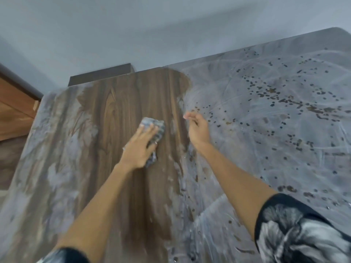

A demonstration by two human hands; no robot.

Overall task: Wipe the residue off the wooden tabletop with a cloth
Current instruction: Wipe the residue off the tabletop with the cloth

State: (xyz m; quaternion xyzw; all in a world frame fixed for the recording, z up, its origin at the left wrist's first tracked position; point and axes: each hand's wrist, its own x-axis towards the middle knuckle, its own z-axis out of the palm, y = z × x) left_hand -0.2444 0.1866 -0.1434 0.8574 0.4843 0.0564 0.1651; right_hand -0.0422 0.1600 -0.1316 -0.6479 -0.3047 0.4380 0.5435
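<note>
A dark wooden tabletop [121, 103] fills the view. A broad middle strip shows clean grain. Grey-white powdery residue [252, 118] coats the whole right side, dotted with dark wet spots, and paler smears of residue lie along the left side. My left hand [139, 149] presses flat on a crumpled grey cloth [158, 128] in the clean strip, fingers spread over it. My right hand [197, 130] hovers just right of the cloth, at the edge of the residue, holding nothing, fingers loosely curled.
A grey wall [152, 35] rises behind the table's far edge. A dark box-like block [100, 75] stands against the wall at the far edge. A brown wooden door or panel [15, 111] lies beyond the table's left edge.
</note>
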